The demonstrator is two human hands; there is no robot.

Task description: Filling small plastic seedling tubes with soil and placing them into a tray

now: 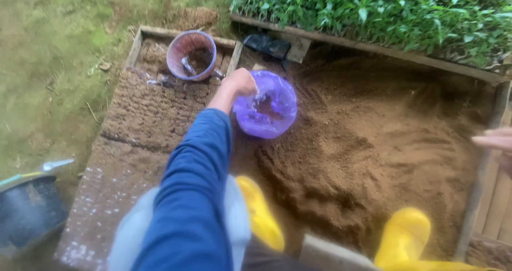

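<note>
Head view, looking down. Left hand (240, 83), on a blue-sleeved arm reaching away from the camera, sits at the far-left rim of a purple plastic bag (266, 111); grip closed on the rim, fingers curled over it, holding the bag mouth open. Bag stands on the sandy brown soil (373, 143) near the centre of the scene, w/ some soil visible inside. Right hand (495, 140) enters only at the right edge, approx. level w/ the bag but well apart from it; only part of it shows, blurred, so cannot tell if its grip is open or closed, or whether it holds anything.

Soil heap fills a wooden frame (373, 50), loose and furrowed. Left of the bag: a bed of small filled soil bags (144, 111) packed in rows, some w/ pale specks at the near end. Far left of that bed: a round mesh basket (192, 55), pinkish-purple, w/ a small item inside, too small to tell. Far right, beyond the frame: green seedlings (384, 7). Black bag (269, 46) lies at the far frame edge, just beside the basket. Near edge: two yellow boots (402, 236), one left, one right. Near left: a dark bucket (26, 212) on grass (48, 63).
</note>
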